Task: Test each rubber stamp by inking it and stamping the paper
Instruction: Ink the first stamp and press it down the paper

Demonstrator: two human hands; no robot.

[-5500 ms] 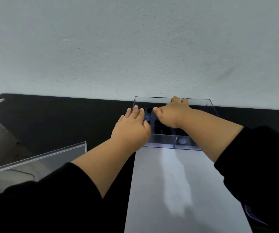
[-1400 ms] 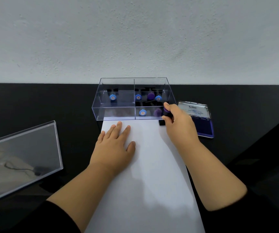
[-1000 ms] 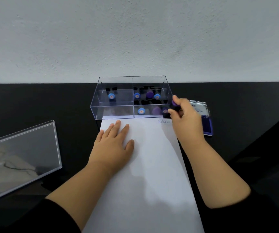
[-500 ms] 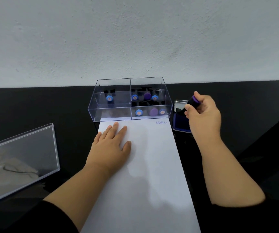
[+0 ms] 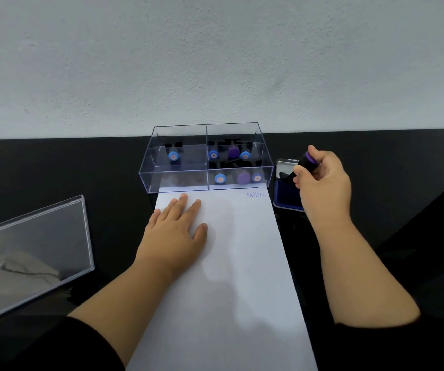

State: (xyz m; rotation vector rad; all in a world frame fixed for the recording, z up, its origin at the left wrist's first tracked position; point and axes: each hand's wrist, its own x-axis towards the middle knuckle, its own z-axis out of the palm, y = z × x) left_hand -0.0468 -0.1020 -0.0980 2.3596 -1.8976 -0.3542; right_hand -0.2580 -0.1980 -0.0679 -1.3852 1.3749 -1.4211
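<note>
Black desk (image 5: 55,170): clear box (image 5: 206,183) holds stamps (image 5: 220,179), perhaps seven; right fingers (image 5: 299,175) grasp stamp (image 5: 306,163).

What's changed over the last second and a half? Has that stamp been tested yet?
The right hand lifted the purple-capped stamp off the paper, leaving a blue SAMPLE print at its top right corner, and carried the stamp right, over the open ink pad. The left hand stayed flat on the paper; the clear box and lid kept their places.

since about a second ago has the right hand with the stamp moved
Yes. The right hand carried the purple-capped stamp rightward, off the paper to over the ink pad.
</note>
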